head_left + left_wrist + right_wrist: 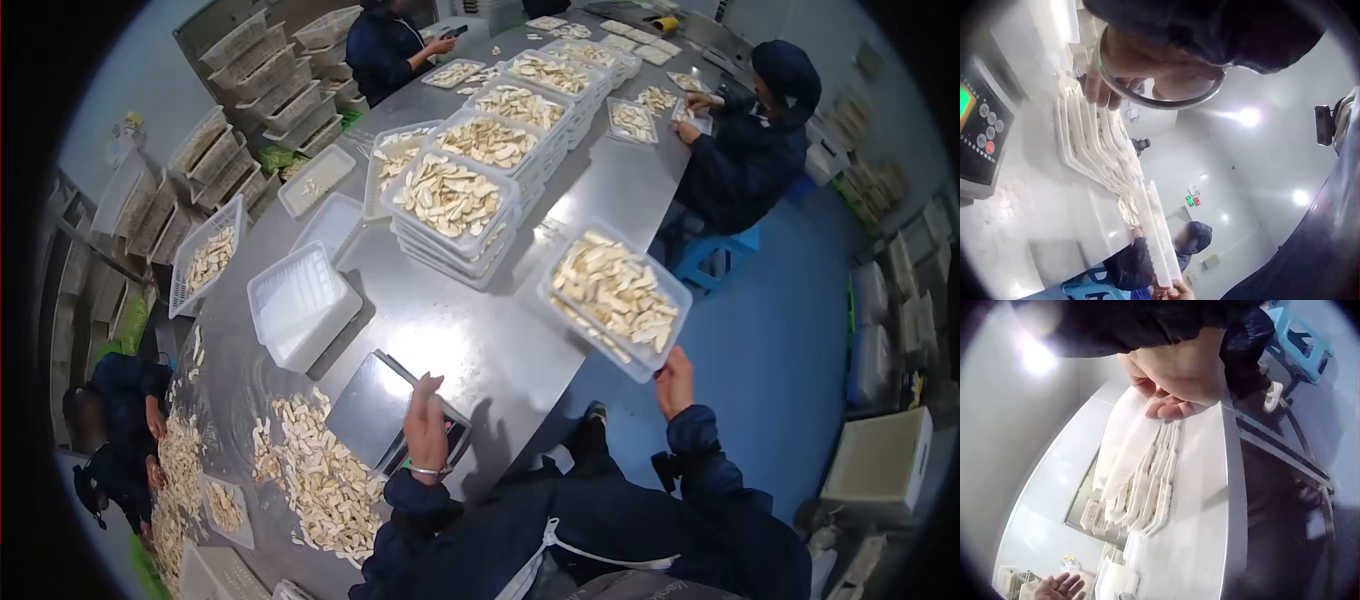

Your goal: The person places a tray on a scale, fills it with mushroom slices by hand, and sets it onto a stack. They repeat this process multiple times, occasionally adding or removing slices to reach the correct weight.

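My right hand [676, 383] grips the near corner of a white plastic tray [668, 286] heaped with pale sliced pieces, like sliced mushroom. A second tray layer with slices shows under its near edge. The pair is held up beside the table edge, over the floor. In the right wrist view the fingers [1172, 411] curl at the tray's end. My left hand [427, 435], with a bracelet at the wrist, is over a flat-topped digital scale [368, 412], fingers extended and holding nothing. The scale's lit green display [965, 99] shows in the left wrist view.
Tall stacks of filled trays [470, 268] stand along the metal table [540, 340]. Empty white trays [300, 305] are left of the scale, near loose slices [325, 480]. A person [750, 150] sits at the right on a blue stool [722, 258]; others work around the table.
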The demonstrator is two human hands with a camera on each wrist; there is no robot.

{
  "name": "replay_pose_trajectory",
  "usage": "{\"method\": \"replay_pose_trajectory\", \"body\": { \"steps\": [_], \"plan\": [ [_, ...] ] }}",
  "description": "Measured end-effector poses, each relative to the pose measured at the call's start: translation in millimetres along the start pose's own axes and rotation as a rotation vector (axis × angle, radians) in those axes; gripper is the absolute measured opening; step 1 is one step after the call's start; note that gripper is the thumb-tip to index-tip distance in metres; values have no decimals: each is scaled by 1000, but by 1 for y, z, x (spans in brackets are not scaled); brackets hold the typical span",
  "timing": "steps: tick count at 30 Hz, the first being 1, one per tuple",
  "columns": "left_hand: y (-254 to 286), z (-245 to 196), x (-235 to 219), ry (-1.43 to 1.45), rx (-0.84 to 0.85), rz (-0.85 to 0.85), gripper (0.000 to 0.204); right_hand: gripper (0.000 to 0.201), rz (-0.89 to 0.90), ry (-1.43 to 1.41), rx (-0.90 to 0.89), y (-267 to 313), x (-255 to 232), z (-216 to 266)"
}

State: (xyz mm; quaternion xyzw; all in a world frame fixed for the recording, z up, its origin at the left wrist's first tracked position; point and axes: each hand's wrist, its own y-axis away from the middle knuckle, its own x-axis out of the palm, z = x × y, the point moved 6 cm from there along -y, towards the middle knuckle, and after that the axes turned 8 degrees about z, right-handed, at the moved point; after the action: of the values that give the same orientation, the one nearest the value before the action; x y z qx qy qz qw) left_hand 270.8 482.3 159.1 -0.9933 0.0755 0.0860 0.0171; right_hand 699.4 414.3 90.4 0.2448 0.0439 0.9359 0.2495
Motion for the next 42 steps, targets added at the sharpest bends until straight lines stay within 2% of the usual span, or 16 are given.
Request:
{"method": "replay_pose_trajectory", "body": {
  "steps": [3, 5, 7, 11, 12, 13, 15, 17, 21, 25, 26, 30, 34, 37, 38, 42],
  "plan": [
    [-15, 8, 48, -164, -188, 232, 44, 7, 31, 13, -88, -47, -23, 43],
    [-28, 60, 76, -305, -154, 247, 50, 9, 38, 25, -139, -85, -36, 77],
    [-43, 91, 97, -550, -134, 279, 61, 10, 42, 9, -154, -127, -55, 99],
    [-70, 130, 119, -874, -50, 175, 58, 10, 75, 44, -213, -195, -76, 155],
    [-77, 121, 125, -797, -222, 219, 58, 10, 94, 48, -230, -212, -76, 168],
    [-78, 133, 128, -801, -307, 259, 55, 10, 115, 51, -245, -228, -75, 179],
    [-69, 140, 135, -961, -119, 97, 51, 10, 114, 45, -247, -261, -74, 195],
    [-71, 124, 144, -966, -238, 178, 51, 9, 105, 31, -255, -294, -70, 205],
    [-78, 118, 145, -957, -412, 331, 58, 11, 99, -25, -283, -352, -64, 212],
    [-95, 110, 139, -864, -523, 364, 60, 9, 48, -101, -318, -408, -58, 220],
    [-99, 119, 136, -849, -450, 302, 62, 9, 14, -105, -307, -423, -56, 223],
    [-124, 106, 156, -821, -292, 188, 64, 6, 28, -63, -316, -493, -35, 231],
    [-138, 120, 180, -824, -373, 114, 61, 3, 130, -17, -249, -596, -1, 231],
    [-149, 111, 197, -841, -483, 34, 61, 3, 216, -42, -185, -684, 28, 216],
    [-148, 108, 201, -841, -522, 10, 61, 3, 201, -46, -221, -702, 43, 214],
    [-151, 110, 209, -825, -630, -100, 62, 5, 214, -22, -158, -770, 101, 194]
  ]
}}
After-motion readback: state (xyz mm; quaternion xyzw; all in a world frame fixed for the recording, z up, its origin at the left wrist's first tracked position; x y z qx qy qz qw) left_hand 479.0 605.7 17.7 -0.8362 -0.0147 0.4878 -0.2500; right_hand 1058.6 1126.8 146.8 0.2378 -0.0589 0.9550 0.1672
